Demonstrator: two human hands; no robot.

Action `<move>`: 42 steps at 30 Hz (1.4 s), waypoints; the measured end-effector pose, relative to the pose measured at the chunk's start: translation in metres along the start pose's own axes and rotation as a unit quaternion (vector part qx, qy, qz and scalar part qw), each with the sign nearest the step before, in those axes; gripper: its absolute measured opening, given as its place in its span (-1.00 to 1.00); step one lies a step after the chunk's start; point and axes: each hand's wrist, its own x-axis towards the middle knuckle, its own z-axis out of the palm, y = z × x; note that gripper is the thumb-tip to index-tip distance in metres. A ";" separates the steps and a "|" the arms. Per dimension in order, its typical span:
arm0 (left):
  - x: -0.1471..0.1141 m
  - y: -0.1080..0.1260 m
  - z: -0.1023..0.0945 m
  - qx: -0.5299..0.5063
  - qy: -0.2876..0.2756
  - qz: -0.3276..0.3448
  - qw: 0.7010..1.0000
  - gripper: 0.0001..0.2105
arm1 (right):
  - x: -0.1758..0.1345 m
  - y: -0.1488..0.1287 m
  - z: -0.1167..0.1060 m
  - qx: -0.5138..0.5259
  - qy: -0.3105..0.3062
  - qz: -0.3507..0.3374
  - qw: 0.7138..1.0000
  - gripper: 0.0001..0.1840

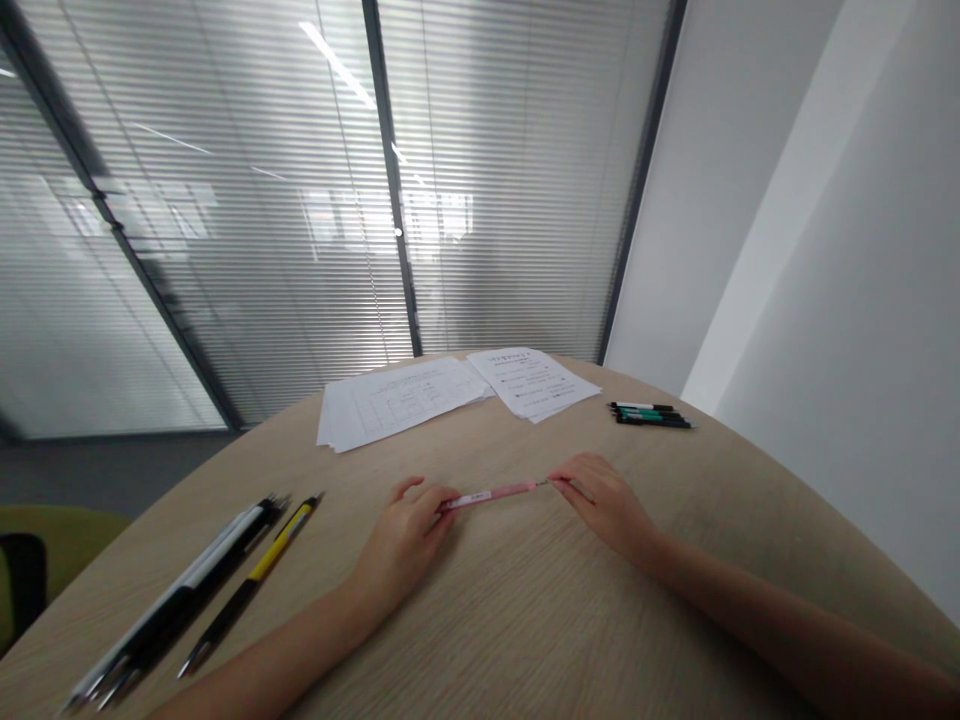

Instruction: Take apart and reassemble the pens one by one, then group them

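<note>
A slim pink pen (499,493) with a white label is held slightly above the tabletop, lying almost level between my two hands. My left hand (409,530) pinches its left end between thumb and fingers. At the opposite end, a thin dark, spring-like piece (541,483) sticks out of the pink barrel. The fingertips of my right hand (604,505) are closed on the end of this piece. Exactly what lies between those fingertips is too small to make out.
Left of my left arm lie a yellow and black pen (262,570) and several black and white pens (180,590). Printed sheets (405,400) and more papers (529,385) rest at the back. Several green and black pens (649,415) lie near the round table's (495,620) right edge.
</note>
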 end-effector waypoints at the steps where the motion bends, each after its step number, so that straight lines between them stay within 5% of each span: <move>1: 0.000 0.000 0.000 0.002 0.000 0.000 1.000 -0.87 | 0.000 0.000 0.000 0.003 -0.002 0.001 1.000 -0.85; 20: 0.000 0.004 -0.002 0.028 -0.009 0.050 0.998 -0.86 | -0.004 -0.005 0.001 0.002 -0.045 -0.034 0.998 -0.75; 29: 0.002 0.008 -0.006 0.005 0.003 0.007 1.000 -0.86 | -0.002 -0.003 0.000 0.101 -0.018 0.088 0.991 -0.74; 39: 0.004 0.011 -0.008 -0.051 -0.011 -0.088 0.995 -0.86 | -0.005 0.012 0.002 0.164 0.130 0.262 0.942 -0.77; 42: 0.006 0.012 -0.008 -0.064 -0.014 -0.095 0.993 -0.86 | 0.004 0.020 -0.005 0.143 0.133 0.287 0.938 -0.75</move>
